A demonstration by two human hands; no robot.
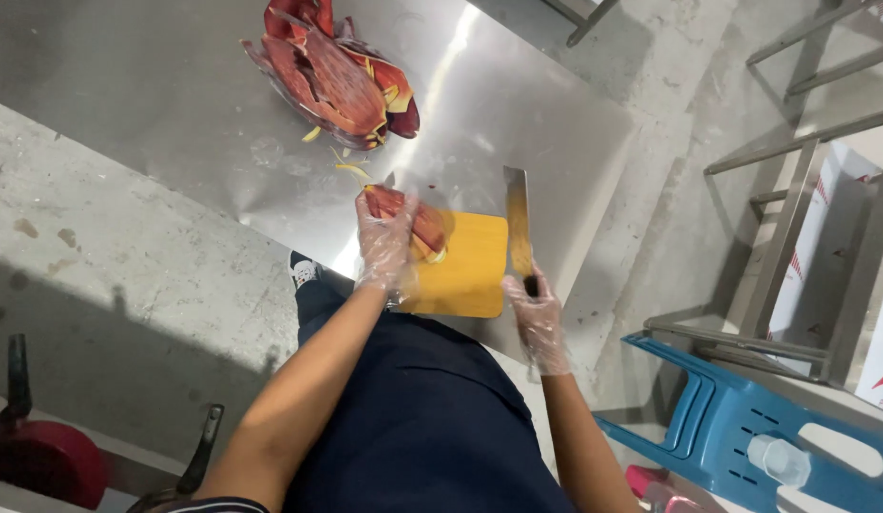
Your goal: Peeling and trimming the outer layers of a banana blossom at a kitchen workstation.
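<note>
The left hand [384,242], in a thin clear plastic glove, has its grip closed around a red, tapered banana blossom [415,225], pressing it down on a yellow rectangular cutting board [470,271]. The right hand [537,318], gloved the same way, has its grip wrapped tight on the dark handle of a broad steel cleaver [518,220], whose blade points away from the person and stands just beside the blossom, over the board's right edge.

The board lies at the near edge of a bare stainless steel desk [175,104], close to its near right corner. At the far edge of the desk sits a loose pile of peeled red bracts [332,76], with a few pale yellow florets [351,169] scattered between pile and board.

The blossom looks light and firm at its core, but its layered outer leaves appear soft and waxy, likely to slip or peel under a glove. Holding it around the thick middle, fingers curled back from the blade, seems the safest hold.

Beyond the desk, on the concrete floor, stands a blue plastic stool [746,418].
</note>
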